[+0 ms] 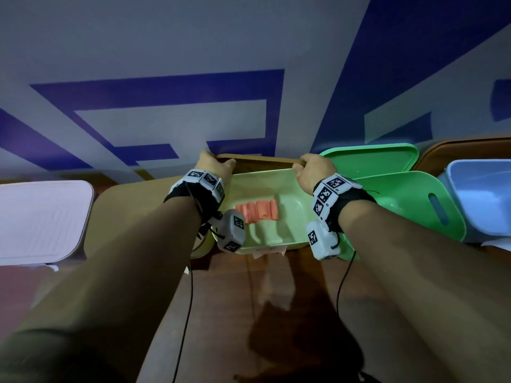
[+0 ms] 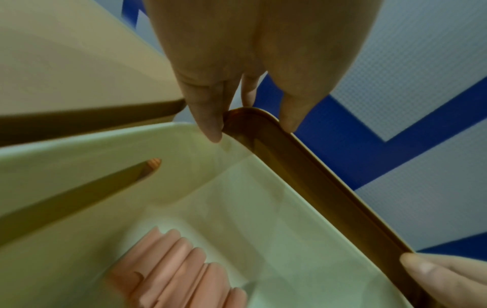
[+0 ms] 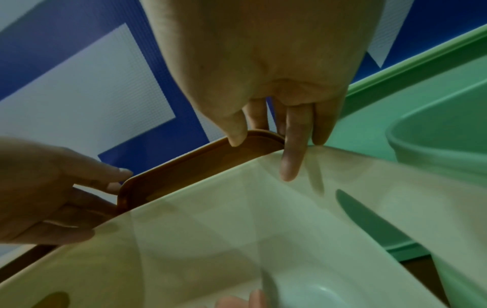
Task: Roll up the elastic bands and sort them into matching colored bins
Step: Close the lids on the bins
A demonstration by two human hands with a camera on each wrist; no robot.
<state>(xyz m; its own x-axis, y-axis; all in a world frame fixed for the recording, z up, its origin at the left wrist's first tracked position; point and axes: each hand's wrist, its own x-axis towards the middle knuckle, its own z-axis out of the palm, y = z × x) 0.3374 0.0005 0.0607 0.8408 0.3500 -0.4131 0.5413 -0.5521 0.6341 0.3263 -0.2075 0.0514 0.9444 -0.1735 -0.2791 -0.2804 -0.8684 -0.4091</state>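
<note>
A pale cream bin (image 1: 293,217) stands on the table ahead of me, with a rolled orange elastic band (image 1: 257,210) lying on its floor. Behind its far rim a brown lid (image 1: 260,158) stands on edge. My left hand (image 1: 218,164) grips the lid's left corner, thumb in front and fingers behind. My right hand (image 1: 309,172) grips the right corner the same way. The left wrist view shows the left hand (image 2: 251,116) on the lid (image 2: 303,166) above the band (image 2: 171,271). The right wrist view shows the right hand (image 3: 263,145) pinching the lid (image 3: 189,166).
A green bin (image 1: 409,200) sits just right of the cream one, its green lid (image 1: 373,158) leaning on the wall behind. A blue bin (image 1: 481,194) is further right. A pink lidded bin (image 1: 41,219) stands far left. The wooden table (image 1: 276,299) stretches toward me.
</note>
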